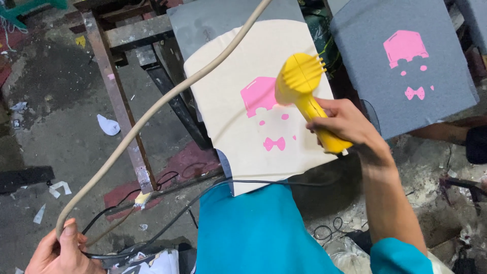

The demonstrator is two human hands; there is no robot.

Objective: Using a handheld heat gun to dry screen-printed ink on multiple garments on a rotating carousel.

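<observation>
A yellow heat gun (303,90) hangs just above a cream cloth (238,127), its ribbed nozzle end over the pink print (259,96) on that cloth. The right hand (344,124) is wrapped tight round the heat gun's handle, fingers closed on it, with the arm coming in from the lower right in a teal sleeve (401,256).

The cream cloth is stretched flat on a grey surface (203,20) whose bare top shows beyond the cloth's far edge. Below the main pink shape on the cloth sit small dots and a pink bow shape (274,144).

A thick beige cord (152,109) arcs across the cloth's upper left corner and down to the left hand (61,251), well left of the cloth and low in the view; its fingers are curled shut round the cord's end, along with some thin black wires (167,223).

Right of the cream cloth, a grey cloth (365,61) lies on another surface and carries the same pink print. Left of the cream cloth stands a rusty metal frame (119,101) on a stained concrete floor (50,101) with white paper scraps (108,125).
</observation>
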